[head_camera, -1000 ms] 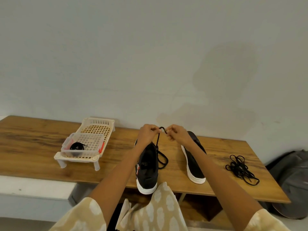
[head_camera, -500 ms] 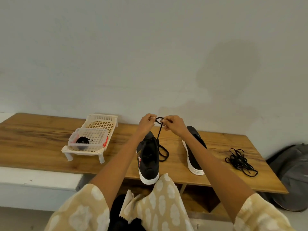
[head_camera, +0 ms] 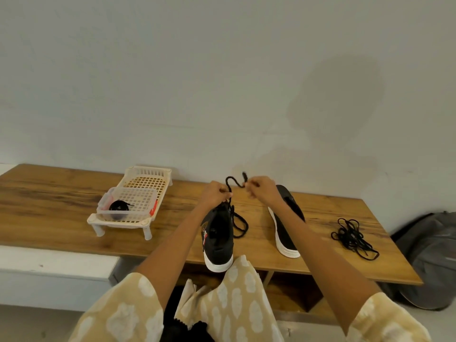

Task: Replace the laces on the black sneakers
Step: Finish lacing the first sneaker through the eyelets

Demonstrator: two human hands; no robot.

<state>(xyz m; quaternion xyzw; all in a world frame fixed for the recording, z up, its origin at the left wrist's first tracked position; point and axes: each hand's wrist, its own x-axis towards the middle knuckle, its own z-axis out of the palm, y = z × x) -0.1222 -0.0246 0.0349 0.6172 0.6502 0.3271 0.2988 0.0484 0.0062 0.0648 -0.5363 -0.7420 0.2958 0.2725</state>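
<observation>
Both hands are up over the near sneaker, working one black lace [head_camera: 234,183] between them. The left hand [head_camera: 214,193] is curled tight, its fingers pinching the lace just above the shoe's tongue; the right hand [head_camera: 259,190] pinches the same lace nearer its tip, so a short arch of cord stands up between the two fists and the free end pokes up beside the right fingertips. The rest of that lace drops from the left hand and lies in a loose loop on the wood, beside the shoe. The left sneaker [head_camera: 218,239], black with a white sole, sits close to the front edge of the wooden bench [head_camera: 61,213], its heel just overhanging toward the person's lap. The right sneaker [head_camera: 286,233] lies apart from it to the right, partly behind the right forearm. Further right, near the bench's end, a tangled heap of black laces [head_camera: 352,236] rests by itself. Off to the left stands a cream plastic rack [head_camera: 148,180] on short legs, carrying a clear box [head_camera: 128,204] with a coiled black lace [head_camera: 118,207] inside. Bare wood lies open between rack and shoes. A grey backpack [head_camera: 429,255] leans on the floor past the bench's right end.
</observation>
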